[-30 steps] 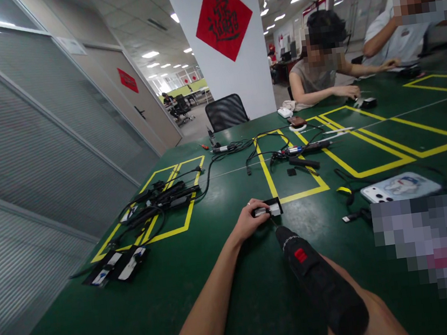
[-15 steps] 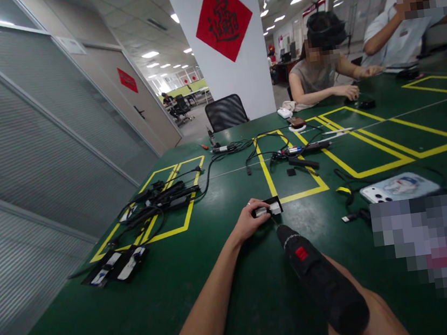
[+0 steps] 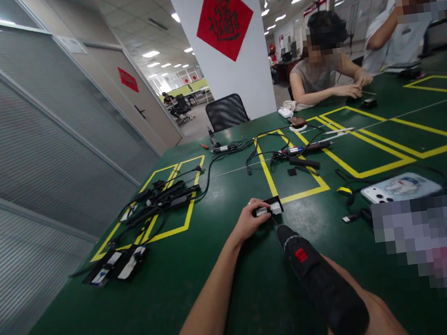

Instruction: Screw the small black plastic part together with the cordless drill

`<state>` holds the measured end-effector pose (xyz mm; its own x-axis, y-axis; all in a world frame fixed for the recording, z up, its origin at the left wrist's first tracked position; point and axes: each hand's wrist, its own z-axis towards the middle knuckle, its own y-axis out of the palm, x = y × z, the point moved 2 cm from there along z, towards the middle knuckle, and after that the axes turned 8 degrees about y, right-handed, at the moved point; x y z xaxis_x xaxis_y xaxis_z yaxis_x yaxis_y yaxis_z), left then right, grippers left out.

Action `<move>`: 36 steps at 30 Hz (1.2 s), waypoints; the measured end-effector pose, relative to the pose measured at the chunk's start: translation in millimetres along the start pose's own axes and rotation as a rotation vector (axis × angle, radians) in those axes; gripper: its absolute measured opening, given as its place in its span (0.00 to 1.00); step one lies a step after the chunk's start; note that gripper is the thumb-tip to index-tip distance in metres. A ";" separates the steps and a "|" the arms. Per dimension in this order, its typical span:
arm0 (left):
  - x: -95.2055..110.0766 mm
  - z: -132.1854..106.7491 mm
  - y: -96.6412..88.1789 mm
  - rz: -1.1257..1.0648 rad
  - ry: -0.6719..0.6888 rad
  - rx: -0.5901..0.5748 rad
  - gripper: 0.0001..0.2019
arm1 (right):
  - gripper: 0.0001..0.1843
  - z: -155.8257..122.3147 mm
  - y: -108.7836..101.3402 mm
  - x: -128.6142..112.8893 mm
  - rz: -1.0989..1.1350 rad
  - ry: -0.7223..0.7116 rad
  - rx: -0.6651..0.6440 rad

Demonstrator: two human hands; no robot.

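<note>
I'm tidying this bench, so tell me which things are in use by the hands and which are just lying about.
In use: small black part held by left hand; electric screwdriver in right hand.

Lying about: phone, cable pile, spare parts, pens.

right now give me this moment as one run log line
left hand: holds small black part on green table | right hand: grips black electric screwdriver, tip at part | phone: lies to the right
</note>
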<state>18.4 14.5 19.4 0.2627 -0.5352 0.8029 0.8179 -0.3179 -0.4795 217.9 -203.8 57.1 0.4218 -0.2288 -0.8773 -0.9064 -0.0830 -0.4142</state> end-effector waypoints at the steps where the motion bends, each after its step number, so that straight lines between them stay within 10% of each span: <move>1: -0.7 0.1 0.0 0.000 0.001 0.001 0.11 | 0.45 0.2 0.0 0.5 0.001 -0.010 0.005; 36: -4.1 -0.5 0.8 0.019 0.030 0.007 0.10 | 0.42 -8.8 -2.7 -21.2 0.000 -0.094 0.026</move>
<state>17.7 16.0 15.5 0.2623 -0.5644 0.7827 0.8165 -0.3024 -0.4918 211.3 -207.3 78.9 0.4227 -0.1369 -0.8959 -0.9063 -0.0577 -0.4188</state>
